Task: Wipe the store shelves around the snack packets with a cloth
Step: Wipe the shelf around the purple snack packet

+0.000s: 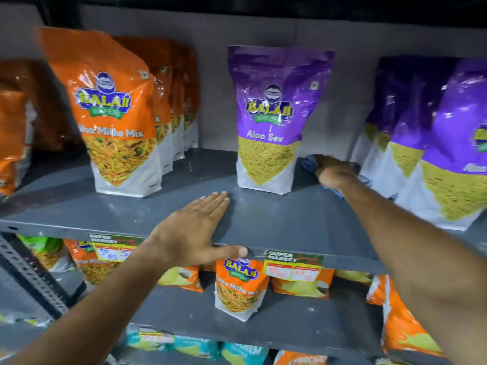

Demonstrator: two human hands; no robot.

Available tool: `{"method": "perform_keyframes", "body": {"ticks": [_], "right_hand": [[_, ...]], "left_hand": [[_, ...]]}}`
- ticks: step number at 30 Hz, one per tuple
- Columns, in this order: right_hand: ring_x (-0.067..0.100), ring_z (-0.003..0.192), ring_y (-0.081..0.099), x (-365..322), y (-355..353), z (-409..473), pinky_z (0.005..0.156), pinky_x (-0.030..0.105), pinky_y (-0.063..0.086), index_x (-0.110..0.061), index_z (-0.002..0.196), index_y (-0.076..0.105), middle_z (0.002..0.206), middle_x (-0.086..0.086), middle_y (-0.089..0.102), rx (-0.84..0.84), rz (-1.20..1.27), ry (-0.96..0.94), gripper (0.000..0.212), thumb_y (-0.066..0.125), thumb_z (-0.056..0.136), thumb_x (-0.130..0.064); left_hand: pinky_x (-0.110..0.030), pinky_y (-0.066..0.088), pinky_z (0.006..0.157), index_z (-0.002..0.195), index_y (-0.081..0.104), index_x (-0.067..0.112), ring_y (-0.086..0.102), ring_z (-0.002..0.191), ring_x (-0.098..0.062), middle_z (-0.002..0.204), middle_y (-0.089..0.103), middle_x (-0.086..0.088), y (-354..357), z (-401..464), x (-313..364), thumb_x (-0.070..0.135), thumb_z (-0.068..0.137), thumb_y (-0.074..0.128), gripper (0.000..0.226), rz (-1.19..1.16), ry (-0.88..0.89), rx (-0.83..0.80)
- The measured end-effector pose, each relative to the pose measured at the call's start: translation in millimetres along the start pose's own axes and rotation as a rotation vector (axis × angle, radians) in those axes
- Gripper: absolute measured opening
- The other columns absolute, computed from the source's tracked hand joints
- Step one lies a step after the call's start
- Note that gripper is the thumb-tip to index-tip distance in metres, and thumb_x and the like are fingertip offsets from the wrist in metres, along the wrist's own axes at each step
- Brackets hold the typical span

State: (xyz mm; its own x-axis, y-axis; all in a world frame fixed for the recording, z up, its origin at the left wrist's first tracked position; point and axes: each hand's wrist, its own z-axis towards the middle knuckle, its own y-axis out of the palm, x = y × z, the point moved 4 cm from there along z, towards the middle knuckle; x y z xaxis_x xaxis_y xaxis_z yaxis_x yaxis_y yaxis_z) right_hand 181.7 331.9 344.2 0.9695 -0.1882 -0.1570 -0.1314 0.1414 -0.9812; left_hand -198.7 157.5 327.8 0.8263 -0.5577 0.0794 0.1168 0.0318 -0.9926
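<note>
Right hand (pixel 333 173) reaches deep onto the top shelf (pixel 276 217), closed down over a blue cloth (pixel 309 163). Cloth bunched under palm and fingers; edges stick out to the left of the hand and at the wrist side. Cloth lies on the shelf surface, in the gap between the lone Aloo Sev packet (pixel 271 119) and the purple row (pixel 432 143) to the right. Hand is just beside that lone packet's right lower corner; touching or not, cannot tell.

Left hand (pixel 196 231) holds nothing: flat, palm down, fingers straight and together on the front part of the same shelf. Thumb hooked over the front lip, tip pressed on the shelf edge next to a price tag (pixel 293 266).

Aloo Sev packet stands upright, well back from the edge, alone. Further left, an orange Mix packet (pixel 116 114) upright, with more orange packets lined up behind it. More orange bags at far left, blurred.

A second price tag (pixel 114 246) sits on the lip left of the left wrist.

Lower shelf (pixel 276 320): one small orange packet (pixel 239 288) upright at centre, orange bags lying behind and at right. Below that, teal packets (pixel 195 347), partly cut off. Perforated upright (pixel 31 272) at lower left.
</note>
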Motion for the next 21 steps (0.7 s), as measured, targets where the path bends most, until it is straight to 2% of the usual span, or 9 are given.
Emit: {"method": "perform_keyframes", "body": {"ticks": [1,2,4,10,13,16,18,21], "right_hand": [[0.033,0.119,0.062,2,4,15,0.091,0.039,0.046,-0.04,0.13,0.051,0.132,0.006,0.063,0.008,0.018,-0.006,0.041,0.039,0.095,-0.056],[0.034,0.121,0.061,3,8,29,0.098,0.044,0.047,-0.044,0.132,0.048,0.137,0.005,0.061,-0.001,0.045,-0.008,0.044,0.034,0.093,-0.06],[0.036,0.127,0.057,3,13,43,0.106,0.05,0.045,-0.045,0.138,0.044,0.146,0.006,0.057,-0.001,0.058,-0.025,0.047,0.033,0.093,-0.052],[0.037,0.126,0.057,-10,12,52,0.104,0.051,0.046,-0.046,0.139,0.039,0.145,0.009,0.056,0.002,0.02,-0.042,0.044,0.032,0.096,-0.052],[0.036,0.122,0.059,-1,25,62,0.102,0.054,0.047,-0.047,0.136,0.04,0.141,0.007,0.06,-0.017,0.066,-0.027,0.046,0.029,0.093,-0.058],[0.034,0.121,0.06,-13,12,19,0.102,0.049,0.048,-0.037,0.134,0.051,0.135,0.008,0.062,0.009,0.038,-0.043,0.051,0.029,0.095,-0.06],[0.033,0.125,0.058,-27,-1,-25,0.104,0.045,0.046,-0.027,0.136,0.055,0.138,0.011,0.06,0.007,0.007,-0.083,0.045,0.037,0.099,-0.045],[0.038,0.126,0.057,-38,-14,-78,0.102,0.043,0.048,-0.015,0.133,0.057,0.138,0.019,0.059,-0.026,0.058,-0.101,0.045,0.045,0.092,-0.029]], "left_hand": [[-0.029,-0.001,0.131,0.167,0.001,0.019,-0.007,0.16,-0.005,0.175,-0.006,0.006,1,0,0,0.104,0.071,0.026,0.131,0.0,-0.002,0.009],[-0.029,-0.001,0.131,0.167,0.001,0.019,-0.007,0.16,-0.005,0.175,-0.005,0.006,1,0,0,0.104,0.071,0.026,0.131,-0.002,-0.002,0.016],[-0.029,-0.001,0.131,0.167,0.001,0.019,-0.007,0.16,-0.004,0.176,-0.005,0.006,2,0,-1,0.104,0.071,0.026,0.131,-0.004,-0.004,0.019],[-0.027,-0.004,0.13,0.167,-0.002,0.02,-0.009,0.159,-0.003,0.175,-0.008,0.007,2,0,-4,0.103,0.073,0.028,0.128,0.009,0.0,0.001],[-0.029,-0.002,0.131,0.167,-0.001,0.021,-0.009,0.159,-0.003,0.175,-0.007,0.007,3,-2,-5,0.104,0.072,0.027,0.129,-0.004,-0.002,-0.005],[-0.03,0.0,0.132,0.167,-0.002,0.022,-0.01,0.159,-0.002,0.175,-0.008,0.009,3,-1,-6,0.107,0.07,0.022,0.131,-0.004,-0.005,-0.017],[-0.03,-0.001,0.131,0.167,-0.003,0.022,-0.01,0.159,-0.002,0.174,-0.009,0.01,2,0,-5,0.107,0.07,0.022,0.131,-0.005,-0.001,-0.027],[-0.027,-0.003,0.129,0.167,-0.003,0.021,-0.007,0.159,-0.004,0.175,-0.008,0.008,3,0,-4,0.106,0.07,0.023,0.131,-0.011,-0.001,-0.03]]}}
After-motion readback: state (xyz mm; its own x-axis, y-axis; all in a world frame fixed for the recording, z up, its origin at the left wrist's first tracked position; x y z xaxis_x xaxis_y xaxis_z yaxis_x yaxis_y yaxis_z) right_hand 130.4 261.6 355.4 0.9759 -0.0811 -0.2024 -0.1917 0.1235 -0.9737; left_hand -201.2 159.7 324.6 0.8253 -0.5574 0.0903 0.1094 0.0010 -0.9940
